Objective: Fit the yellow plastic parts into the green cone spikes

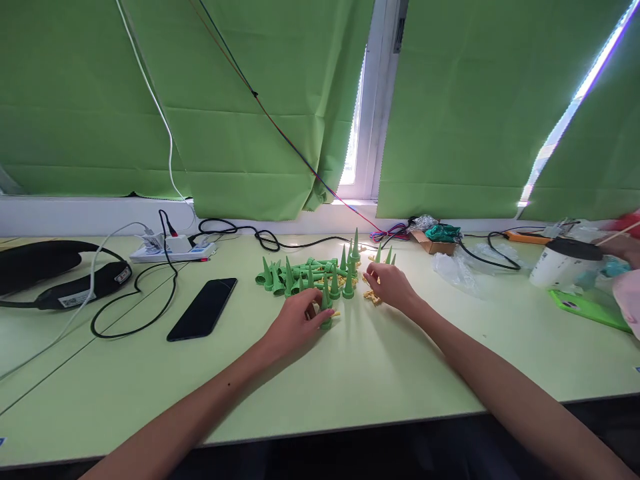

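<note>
My left hand (304, 312) is closed on a green cone piece (325, 300) that stands upright near the front of the pile; a small yellow piece (336, 314) pokes out by its thumb. Several green cones (349, 283) stand just behind, and green tubular pieces (313, 269) lie heaped to their left. My right hand (387, 283) is at the pile's right side, fingers bent down over small yellow pieces (373, 297); what its fingertips hold, if anything, is hidden. More green cone tips (379, 254) show just behind that hand.
A black phone (203, 310) and a power strip (175, 251) with cables lie left. Black headphones (85, 287) rest farther left. A small cardboard box (433, 244), plastic bags (455, 272), a lidded cup (565, 265) and a green phone (587, 310) sit right, near another person's hand (623, 247).
</note>
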